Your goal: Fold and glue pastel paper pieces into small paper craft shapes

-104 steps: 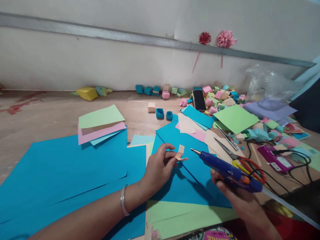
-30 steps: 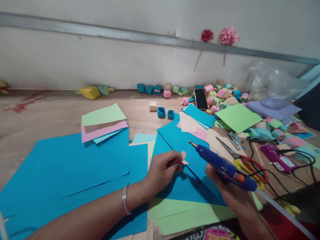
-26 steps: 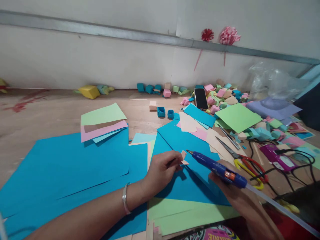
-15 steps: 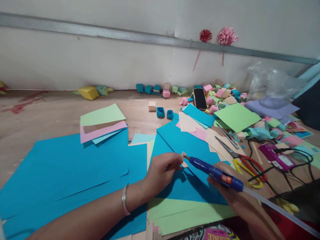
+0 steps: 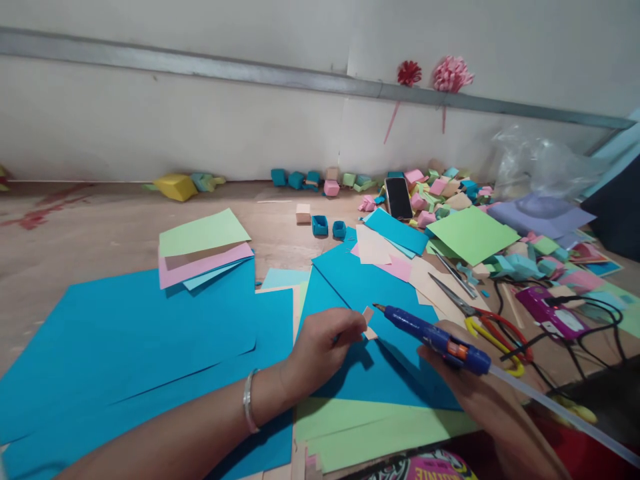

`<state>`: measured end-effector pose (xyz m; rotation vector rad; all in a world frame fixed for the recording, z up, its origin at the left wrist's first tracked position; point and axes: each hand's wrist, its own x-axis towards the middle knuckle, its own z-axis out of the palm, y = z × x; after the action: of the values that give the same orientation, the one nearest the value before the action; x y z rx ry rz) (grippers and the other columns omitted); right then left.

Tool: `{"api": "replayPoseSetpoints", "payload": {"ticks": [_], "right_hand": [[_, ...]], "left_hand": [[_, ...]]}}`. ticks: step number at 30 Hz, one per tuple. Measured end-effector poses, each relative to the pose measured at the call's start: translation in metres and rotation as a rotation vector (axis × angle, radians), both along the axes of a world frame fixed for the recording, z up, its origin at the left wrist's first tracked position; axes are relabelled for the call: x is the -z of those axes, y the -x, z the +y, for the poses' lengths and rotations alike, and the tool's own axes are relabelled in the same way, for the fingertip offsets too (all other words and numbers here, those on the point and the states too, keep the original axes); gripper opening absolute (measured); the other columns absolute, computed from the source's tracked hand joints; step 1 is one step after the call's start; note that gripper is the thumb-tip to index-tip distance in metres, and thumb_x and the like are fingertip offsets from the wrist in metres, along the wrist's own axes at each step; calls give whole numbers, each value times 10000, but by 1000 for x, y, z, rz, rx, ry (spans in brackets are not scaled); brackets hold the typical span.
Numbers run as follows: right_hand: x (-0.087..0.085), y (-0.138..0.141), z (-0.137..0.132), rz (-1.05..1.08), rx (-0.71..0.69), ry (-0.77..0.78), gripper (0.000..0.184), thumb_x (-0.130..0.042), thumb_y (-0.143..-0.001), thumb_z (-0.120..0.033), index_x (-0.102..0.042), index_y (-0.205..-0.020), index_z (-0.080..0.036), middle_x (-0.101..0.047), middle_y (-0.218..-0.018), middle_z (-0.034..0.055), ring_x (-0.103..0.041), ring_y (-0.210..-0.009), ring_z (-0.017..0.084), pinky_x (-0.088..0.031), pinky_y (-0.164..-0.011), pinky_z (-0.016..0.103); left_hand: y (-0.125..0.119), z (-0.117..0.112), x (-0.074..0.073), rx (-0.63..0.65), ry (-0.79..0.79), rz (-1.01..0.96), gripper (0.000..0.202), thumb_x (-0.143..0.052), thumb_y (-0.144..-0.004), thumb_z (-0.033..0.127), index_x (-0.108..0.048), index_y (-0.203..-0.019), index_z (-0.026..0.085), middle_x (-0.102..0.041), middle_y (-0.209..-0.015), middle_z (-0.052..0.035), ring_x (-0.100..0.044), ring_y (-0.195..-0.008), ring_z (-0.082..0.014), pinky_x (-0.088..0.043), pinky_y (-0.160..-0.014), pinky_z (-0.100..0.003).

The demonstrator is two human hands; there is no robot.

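Between the fingers of my left hand (image 5: pixel 325 343) is a small folded piece of peach paper (image 5: pixel 369 323), mostly hidden by the hand. My right hand (image 5: pixel 463 380) grips a blue glue gun (image 5: pixel 425 333) with a long translucent glue stick (image 5: pixel 560 410) sticking out of its back. The gun's nozzle points left, a little apart from the peach piece. Both hands are above blue paper sheets (image 5: pixel 350 380). Past them stand a peach paper box (image 5: pixel 303 213) and two small blue paper boxes (image 5: pixel 320 225).
Scissors (image 5: pixel 470 310) with red and yellow handles lie right of the gun. Beyond them are a magenta power strip (image 5: pixel 550 313) with black cords, a phone (image 5: pixel 399 198) and a heap of colored paper boxes (image 5: pixel 445 190). More blue sheets (image 5: pixel 150 333) cover the left side.
The glue gun's nozzle has drawn back from the peach paper, slightly up and to the right. My left hand keeps its hold, nearly still.
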<state>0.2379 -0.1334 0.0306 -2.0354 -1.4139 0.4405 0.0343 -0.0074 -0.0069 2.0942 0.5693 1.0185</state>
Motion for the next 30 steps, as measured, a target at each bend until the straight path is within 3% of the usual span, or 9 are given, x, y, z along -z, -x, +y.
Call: {"api": "replayPoseSetpoints", "payload": {"ticks": [4,10,19,22,25,27,30], "right_hand": [[-4,7,-3,-30,-26,-34,319,-525,-855,-489,-526,-648,-247,-485,-567,-20,-451,-503,150,-345,-478,302],[-1,5,0,-17,-71,65,280,-558,-827,-437,-533,-640,-230,-509,-572,-22,-442,-486,134,-321,-440,286],[6,2,1,-8,-41,27,285,-582,-803,-457,-553,-637,-228,-529,-582,-11,-467,-508,151,-347,-457,297],[8,-2,2,109,53,-33,252,-609,-789,-460,-591,-685,-231,-558,-586,-9,-513,-521,170,-430,-475,312],[7,0,6,359,175,-72,236,-682,-744,-429,-650,-838,-215,-677,-752,30,-640,-691,217,-547,-633,339],[5,8,10,503,170,-63,287,-719,-717,-359,-650,-947,-203,-702,-885,46,-664,-773,212,-560,-727,345],[4,28,19,638,89,-34,433,-740,-668,-251,-618,-1082,-206,-673,-919,23,-633,-718,161,-552,-699,315]], "left_hand": [[0,0,1,-11,23,-5,186,-496,-841,73,-625,-776,190,-691,-699,-13,-650,-642,-112,-489,-583,-205],[0,1,5,4,11,-2,161,-520,-854,110,-642,-800,200,-718,-767,-32,-677,-724,-137,-522,-639,-235],[1,2,0,6,-49,18,159,-523,-860,93,-632,-802,194,-722,-773,-31,-671,-706,-130,-505,-624,-223],[2,1,-2,18,-37,-6,152,-525,-871,100,-619,-792,190,-707,-738,-20,-664,-675,-118,-502,-614,-212],[1,-3,-1,29,74,-10,101,-549,-882,132,-606,-828,196,-696,-737,-5,-673,-662,-114,-517,-610,-206],[0,-6,0,25,216,-24,55,-568,-886,165,-572,-923,205,-699,-781,-2,-700,-692,-126,-540,-614,-205],[-2,-10,1,26,387,-73,201,-570,-892,191,-468,-1062,223,-712,-820,4,-722,-701,-138,-570,-622,-210]]}}
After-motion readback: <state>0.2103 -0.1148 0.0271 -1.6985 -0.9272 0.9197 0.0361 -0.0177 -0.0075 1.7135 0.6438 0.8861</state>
